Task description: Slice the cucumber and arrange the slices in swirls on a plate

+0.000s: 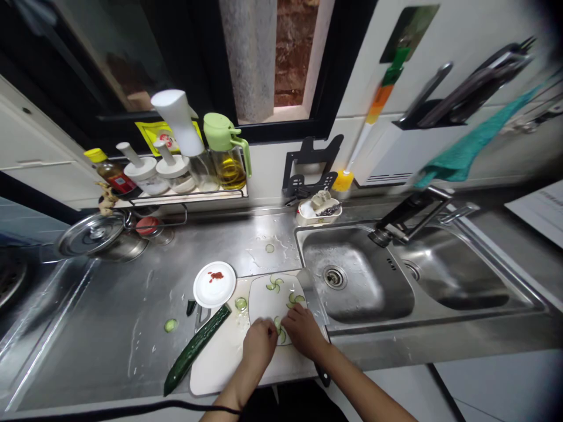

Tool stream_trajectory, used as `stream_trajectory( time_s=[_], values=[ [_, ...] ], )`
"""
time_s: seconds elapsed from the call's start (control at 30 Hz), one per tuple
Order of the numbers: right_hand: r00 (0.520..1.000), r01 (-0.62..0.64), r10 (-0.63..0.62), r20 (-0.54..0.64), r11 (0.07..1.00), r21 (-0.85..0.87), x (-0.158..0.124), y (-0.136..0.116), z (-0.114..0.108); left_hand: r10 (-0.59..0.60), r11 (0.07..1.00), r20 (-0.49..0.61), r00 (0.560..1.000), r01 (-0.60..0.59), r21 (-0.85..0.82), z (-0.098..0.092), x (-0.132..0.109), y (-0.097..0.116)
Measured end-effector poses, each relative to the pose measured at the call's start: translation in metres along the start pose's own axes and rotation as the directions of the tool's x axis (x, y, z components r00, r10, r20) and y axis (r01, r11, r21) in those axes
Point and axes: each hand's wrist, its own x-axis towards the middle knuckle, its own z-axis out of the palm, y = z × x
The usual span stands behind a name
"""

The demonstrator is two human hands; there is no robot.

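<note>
At the near edge of the tabletop (132, 316), beside the steel sink (360, 293), a white squarish plate (272, 302) is set on a pale cutting board (220, 363). The left hand (259, 344) and right hand (304, 329) are curled, fingertips on thin cucumber slices (278, 326) at the plate's near rim; a grip cannot be told. A dark whole cucumber (196, 349) lies leftward, bare wet steel beyond it. Print on the bottle labels (119, 181) is blurred.

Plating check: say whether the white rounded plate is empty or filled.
Partly filled: three groups of green cucumber slices lie on the white rounded plate.
</note>
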Motion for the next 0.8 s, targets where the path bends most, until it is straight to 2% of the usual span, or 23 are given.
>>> stream_trajectory(
  time_s=[0.13, 0.23, 0.37, 0.47, 0.6, 0.8],
  values=[
    [1.0, -0.013, 0.013, 0.003, 0.999, 0.04, -0.002, 0.0, -0.004, 0.035, 0.997, -0.028, 0.999, -0.037, -0.061, -0.004, -0.001, -0.005],
    [0.999, -0.034, 0.036, -0.017, 0.996, 0.084, -0.005, 0.002, -0.006, 0.023, 0.997, -0.123, 0.992, -0.032, -0.073, -0.017, 0.0, -0.018],
    [0.997, -0.065, 0.069, -0.031, 0.991, 0.114, -0.008, 0.001, -0.007, 0.008, 0.993, -0.339, 0.941, 0.031, 0.11, -0.042, 0.007, -0.04],
    [0.996, -0.077, 0.082, -0.039, 0.99, 0.119, -0.01, -0.003, -0.009, 0.065, 0.956, -0.416, 0.907, 0.063, 0.287, -0.054, 0.013, -0.049],
    [0.996, -0.071, 0.077, -0.043, 0.989, 0.133, -0.011, -0.008, -0.011, 0.087, 0.916, -0.441, 0.893, 0.102, 0.388, -0.051, 0.019, -0.051],
    [0.996, -0.086, 0.087, -0.011, 0.99, 0.11, -0.012, -0.006, -0.012, 0.047, 0.913, -0.435, 0.899, 0.138, 0.385, -0.043, 0.022, -0.051]
  ],
)
